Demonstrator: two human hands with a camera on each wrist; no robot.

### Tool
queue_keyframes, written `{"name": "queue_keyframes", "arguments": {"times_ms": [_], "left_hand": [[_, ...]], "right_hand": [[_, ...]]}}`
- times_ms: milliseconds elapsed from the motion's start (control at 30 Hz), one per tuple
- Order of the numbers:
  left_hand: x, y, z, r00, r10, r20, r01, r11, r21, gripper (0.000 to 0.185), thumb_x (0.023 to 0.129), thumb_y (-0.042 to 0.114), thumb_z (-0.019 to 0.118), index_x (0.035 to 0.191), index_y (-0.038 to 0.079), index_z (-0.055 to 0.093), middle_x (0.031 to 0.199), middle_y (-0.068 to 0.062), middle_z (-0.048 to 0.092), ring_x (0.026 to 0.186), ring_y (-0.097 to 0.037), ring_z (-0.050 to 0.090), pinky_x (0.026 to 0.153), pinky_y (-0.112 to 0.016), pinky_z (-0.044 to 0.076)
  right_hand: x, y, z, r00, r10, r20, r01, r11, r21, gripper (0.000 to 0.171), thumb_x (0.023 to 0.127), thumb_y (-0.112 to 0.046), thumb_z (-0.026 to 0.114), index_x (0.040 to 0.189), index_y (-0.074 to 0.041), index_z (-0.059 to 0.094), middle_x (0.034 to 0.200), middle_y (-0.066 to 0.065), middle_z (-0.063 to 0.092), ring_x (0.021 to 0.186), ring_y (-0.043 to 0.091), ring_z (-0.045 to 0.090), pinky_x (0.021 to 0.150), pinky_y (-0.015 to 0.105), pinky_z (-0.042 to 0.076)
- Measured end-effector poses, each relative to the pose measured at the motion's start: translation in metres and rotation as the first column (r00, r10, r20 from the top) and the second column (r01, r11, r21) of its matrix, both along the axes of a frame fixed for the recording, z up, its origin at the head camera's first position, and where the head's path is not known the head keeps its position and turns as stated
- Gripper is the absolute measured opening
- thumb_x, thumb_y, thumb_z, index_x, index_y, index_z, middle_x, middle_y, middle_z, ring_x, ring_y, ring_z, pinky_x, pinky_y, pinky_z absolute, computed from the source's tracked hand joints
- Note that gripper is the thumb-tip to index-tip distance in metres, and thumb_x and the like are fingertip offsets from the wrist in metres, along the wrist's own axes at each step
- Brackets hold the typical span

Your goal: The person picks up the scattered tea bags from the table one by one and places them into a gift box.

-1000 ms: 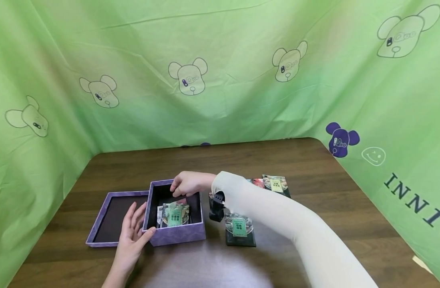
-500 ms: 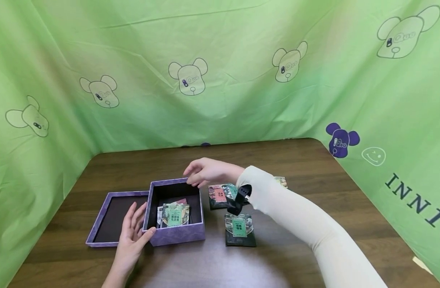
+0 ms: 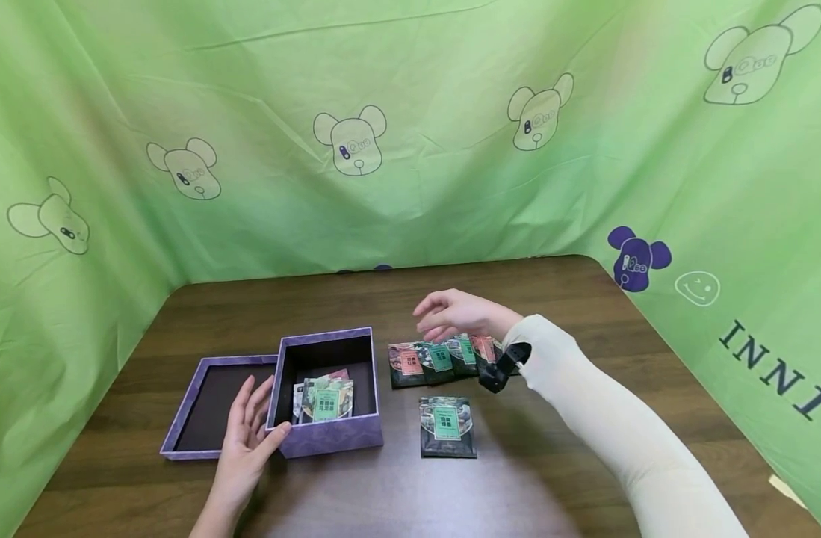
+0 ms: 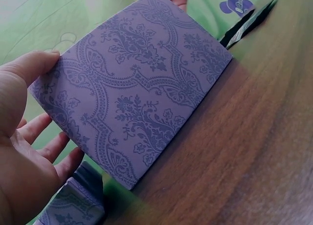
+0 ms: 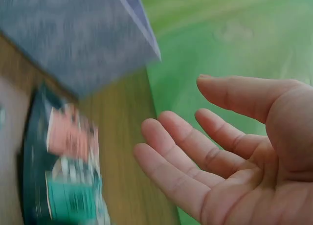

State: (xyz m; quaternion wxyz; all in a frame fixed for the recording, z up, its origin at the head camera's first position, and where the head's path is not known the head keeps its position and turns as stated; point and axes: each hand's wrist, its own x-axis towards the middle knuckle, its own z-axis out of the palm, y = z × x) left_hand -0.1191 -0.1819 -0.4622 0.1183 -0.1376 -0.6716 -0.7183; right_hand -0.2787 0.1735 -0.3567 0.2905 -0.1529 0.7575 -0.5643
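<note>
Left hand (image 3: 245,441) at 7 o'clock: grip relaxed, fingers straight, flat against left wall of purple patterned cardboard box (image 3: 329,435), steadying it, holding nothing. Box open, packets already inside.

Single dark foil packet with green label (image 3: 447,427) at 5 o'clock of box, flat on brown wooden surface (image 3: 551,299), long axis near-far, label upright toward viewer.

Row of overlapping dark foil packets (image 3: 437,361) at 2 o'clock, running left-right.

Right hand (image 3: 457,314) hovers above row, grip open, empty.

Judged step: reach for next packet. Next move calls for lowering, pinching one packet edge.
</note>
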Motion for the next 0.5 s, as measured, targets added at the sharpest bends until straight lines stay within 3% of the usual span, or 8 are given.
{"name": "queue_keyframes", "arguments": {"times_ms": [133, 367, 500], "left_hand": [[-0.001, 0.000, 0.001, 1.000, -0.005, -0.015, 0.005, 1.000, 0.006, 0.086, 0.089, -0.020, 0.055, 0.158, 0.013, 0.016, 0.145, 0.015, 0.044, 0.130, 0.004, 0.043, 0.099, -0.014, 0.036], [0.000, 0.001, 0.001, 1.000, -0.007, -0.027, 0.007, 1.000, 0.013, 0.086, 0.088, -0.021, 0.055, 0.157, 0.013, 0.017, 0.145, 0.016, 0.045, 0.129, 0.003, 0.043, 0.099, -0.014, 0.037], [0.000, 0.001, 0.000, 0.999, -0.013, -0.042, 0.014, 1.000, 0.020, 0.086, 0.087, -0.022, 0.054, 0.157, 0.012, 0.018, 0.145, 0.015, 0.045, 0.130, 0.002, 0.044, 0.099, -0.014, 0.037]], "right_hand": [[-0.006, 0.028, -0.008, 0.998, -0.060, 0.013, 0.060, 0.998, 0.009, 0.048, 0.094, -0.002, 0.060, 0.134, 0.015, 0.039, 0.111, 0.021, 0.063, 0.096, 0.032, 0.067, 0.091, 0.048, 0.052], [-0.014, 0.072, -0.027, 0.986, -0.162, 0.038, 0.159, 0.985, 0.068, 0.056, 0.094, -0.003, 0.062, 0.138, 0.016, 0.034, 0.120, 0.034, 0.059, 0.091, 0.028, 0.069, 0.089, 0.046, 0.054], [-0.012, 0.096, -0.033, 0.974, -0.223, 0.043, 0.219, 0.972, 0.082, 0.058, 0.094, -0.004, 0.063, 0.138, 0.016, 0.032, 0.114, 0.026, 0.064, 0.091, 0.025, 0.068, 0.087, 0.045, 0.054]]}}
